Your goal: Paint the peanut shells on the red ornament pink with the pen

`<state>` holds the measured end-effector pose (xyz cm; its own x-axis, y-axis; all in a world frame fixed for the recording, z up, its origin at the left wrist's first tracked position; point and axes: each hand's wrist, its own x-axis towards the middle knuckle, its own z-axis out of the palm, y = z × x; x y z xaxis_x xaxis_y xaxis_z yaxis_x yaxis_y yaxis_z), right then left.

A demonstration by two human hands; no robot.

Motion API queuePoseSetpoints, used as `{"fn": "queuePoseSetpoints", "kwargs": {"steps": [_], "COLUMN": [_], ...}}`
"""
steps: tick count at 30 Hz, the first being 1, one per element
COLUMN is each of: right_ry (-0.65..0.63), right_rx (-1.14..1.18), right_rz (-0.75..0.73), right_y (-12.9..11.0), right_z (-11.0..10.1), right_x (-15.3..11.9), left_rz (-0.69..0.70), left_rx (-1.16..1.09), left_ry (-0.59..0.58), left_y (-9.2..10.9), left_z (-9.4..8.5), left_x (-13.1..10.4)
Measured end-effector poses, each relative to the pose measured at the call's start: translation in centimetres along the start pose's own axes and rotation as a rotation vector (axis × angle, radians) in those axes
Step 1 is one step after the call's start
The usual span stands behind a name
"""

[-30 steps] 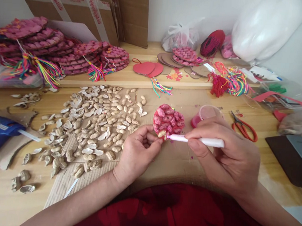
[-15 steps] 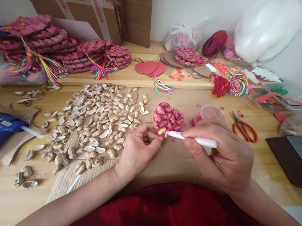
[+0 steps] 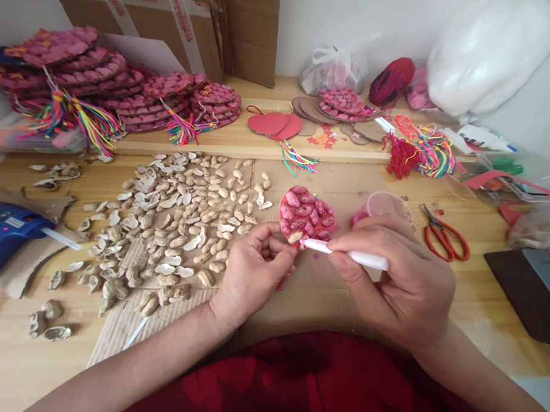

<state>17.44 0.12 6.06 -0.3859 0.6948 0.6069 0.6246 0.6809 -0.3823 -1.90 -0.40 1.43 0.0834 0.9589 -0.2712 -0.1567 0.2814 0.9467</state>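
Observation:
A red disc [image 3: 305, 214] covered in pink-painted peanut shells is tilted up in front of me, its lower left edge pinched in my left hand [image 3: 259, 269]. One peanut shell [image 3: 295, 237] at its lower edge is still pale, without pink. My right hand [image 3: 397, 275] grips a white-handled paintbrush [image 3: 361, 258], whose pink tip touches the disc beside that pale shell. Behind my right hand stands a clear plastic cup [image 3: 387, 205] with pink paint, partly hidden by the fingers.
Loose peanut shells [image 3: 179, 208] spread over the cardboard at left, beyond them a blue glue gun [image 3: 12, 231]. Red-handled scissors [image 3: 444, 238] and a dark flat case [image 3: 521, 296] lie at right. Stacked pink discs [image 3: 94, 70] and red heart-like shapes [image 3: 273, 125] line the back shelf.
My right hand and the paintbrush have shifted slightly left. The brush tip stays at the disc's lower edge, and my left hand keeps its hold. The whole view has moved a little.

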Motion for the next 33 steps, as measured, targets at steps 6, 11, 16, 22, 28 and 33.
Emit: {"fn": "queuePoseSetpoints", "kwargs": {"steps": [6, 11, 16, 22, 28, 33], "right_ry": [0.031, 0.035, -0.032, -0.082, -0.049, -0.075], "right_rx": [0.061, 0.015, 0.004, -0.002, -0.013, -0.004], "right_rz": [0.024, 0.010, -0.049, -0.041, -0.072, -0.057], "right_y": [0.21, 0.40, 0.27, -0.18, -0.16, -0.12], "right_z": [-0.11, -0.18, -0.31, -0.35, -0.40, -0.51], "right_x": [0.02, 0.06, 0.07, 0.12, 0.16, 0.08], "left_rz": [0.001, -0.012, -0.014, 0.016, 0.045, 0.028], "left_rx": [0.009, 0.003, -0.016, 0.020, 0.042, 0.029], "left_ry": [0.012, 0.015, 0.020, 0.030, 0.025, 0.033], "left_y": [0.04, 0.11, 0.08, -0.01, -0.02, 0.07], "left_z": [0.00, 0.00, 0.02, -0.03, -0.08, -0.03], "left_x": [0.04, 0.09, 0.10, 0.11, 0.06, 0.08]}}
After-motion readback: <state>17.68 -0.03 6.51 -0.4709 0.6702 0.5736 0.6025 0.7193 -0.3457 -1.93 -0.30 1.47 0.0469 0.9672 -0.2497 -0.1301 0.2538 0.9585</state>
